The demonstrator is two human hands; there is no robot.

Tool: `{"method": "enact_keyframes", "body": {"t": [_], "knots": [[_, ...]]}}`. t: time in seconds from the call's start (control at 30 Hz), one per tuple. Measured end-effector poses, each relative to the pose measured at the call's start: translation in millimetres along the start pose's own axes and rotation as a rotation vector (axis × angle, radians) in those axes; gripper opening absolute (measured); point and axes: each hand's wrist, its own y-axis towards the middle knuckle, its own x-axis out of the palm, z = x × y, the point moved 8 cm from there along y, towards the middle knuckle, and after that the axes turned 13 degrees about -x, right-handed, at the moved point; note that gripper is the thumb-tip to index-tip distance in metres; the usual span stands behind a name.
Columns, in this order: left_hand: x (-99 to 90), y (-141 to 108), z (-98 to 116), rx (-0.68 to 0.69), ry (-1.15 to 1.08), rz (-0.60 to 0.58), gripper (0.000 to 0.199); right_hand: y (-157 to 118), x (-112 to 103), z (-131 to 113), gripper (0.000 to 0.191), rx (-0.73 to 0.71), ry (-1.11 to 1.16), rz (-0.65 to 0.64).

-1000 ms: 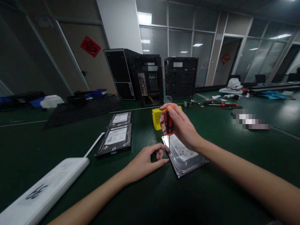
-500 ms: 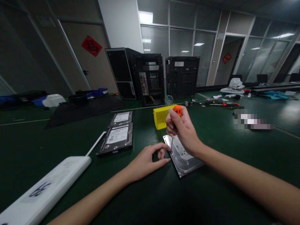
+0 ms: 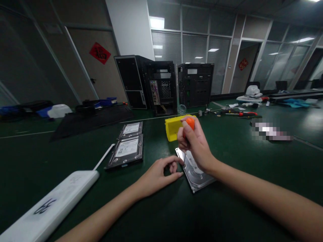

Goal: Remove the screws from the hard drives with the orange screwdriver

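A silver hard drive [image 3: 199, 178] with a white label lies flat on the green table in front of me. My right hand [image 3: 193, 136] is closed around the orange handle of a screwdriver [image 3: 190, 122]. Its thin shaft points down to the drive's left edge, close to a round screw spot; whether the tip is seated I cannot tell. My left hand [image 3: 163, 174] rests on the table, index finger and thumb stretched apart toward the drive's left edge, other fingers curled. The index fingertip is right beside the shaft. Behind my right hand stands a yellow plastic tray [image 3: 173, 129], partly covered.
Two more hard drives [image 3: 127, 148] lie to the left, near a white power strip [image 3: 52, 205]. Black computer cases [image 3: 161, 87] stand at the back. Pliers [image 3: 243, 113] and small parts lie at the right rear, with a blurred-out object [image 3: 271, 130] nearer.
The orange handle has turned within my right hand, which sits slightly lower and further left. My left hand stays at the drive's edge. The whole view has shifted slightly.
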Motion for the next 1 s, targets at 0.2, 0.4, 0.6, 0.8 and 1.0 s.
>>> {"method": "enact_keyframes", "body": {"t": [0.2, 0.4, 0.6, 0.8, 1.0], "knots": [[-1.3, 0.3, -2.0, -0.004, 0.004, 0.020, 0.028, 1.4, -1.6, 0.0, 0.021, -0.040, -0.045, -0.005], [-2.3, -0.7, 0.4, -0.008, 0.010, 0.012, 0.026, 2.9, -6.0, -1.4, 0.023, -0.066, -0.053, 0.008], [-1.9, -0.5, -0.5, -0.012, 0.001, 0.002, 0.026, 1.7, -6.4, -2.3, 0.022, -0.063, -0.024, 0.036], [-1.5, 0.2, -0.7, -0.011, 0.008, 0.006, 0.027, 6.1, -4.8, -4.3, 0.025, -0.088, 0.030, -0.017], [-1.3, -0.1, -0.5, 0.000, 0.004, 0.008, 0.026, 4.5, -3.2, -2.7, 0.024, -0.038, 0.092, -0.007]]}}
